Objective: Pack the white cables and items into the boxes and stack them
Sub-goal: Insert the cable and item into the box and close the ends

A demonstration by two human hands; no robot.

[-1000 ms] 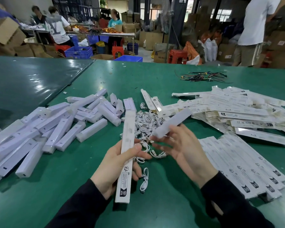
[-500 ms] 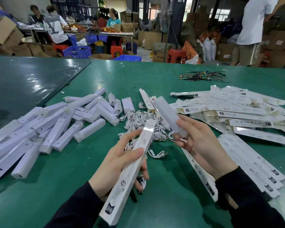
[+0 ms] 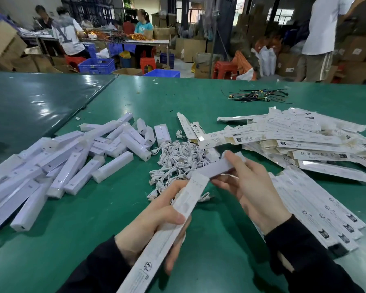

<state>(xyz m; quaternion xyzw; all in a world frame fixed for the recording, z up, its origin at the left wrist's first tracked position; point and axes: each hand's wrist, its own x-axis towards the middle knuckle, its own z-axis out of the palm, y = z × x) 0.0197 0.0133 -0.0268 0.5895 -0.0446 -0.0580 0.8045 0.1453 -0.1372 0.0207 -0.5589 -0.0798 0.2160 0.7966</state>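
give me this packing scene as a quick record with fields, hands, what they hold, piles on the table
left hand: left hand grips a long white box, open end pointing away
right hand: right hand pinches a white bar item, its end at the box mouth
centre pile: white cables
left pile: wrapped white bars
right pile: flat unfolded boxes
near right: stack of packed boxes
far: coloured wire bundle
surface: green table

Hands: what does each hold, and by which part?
Left hand grips the long box around its middle. Right hand pinches the white bar near its far end.
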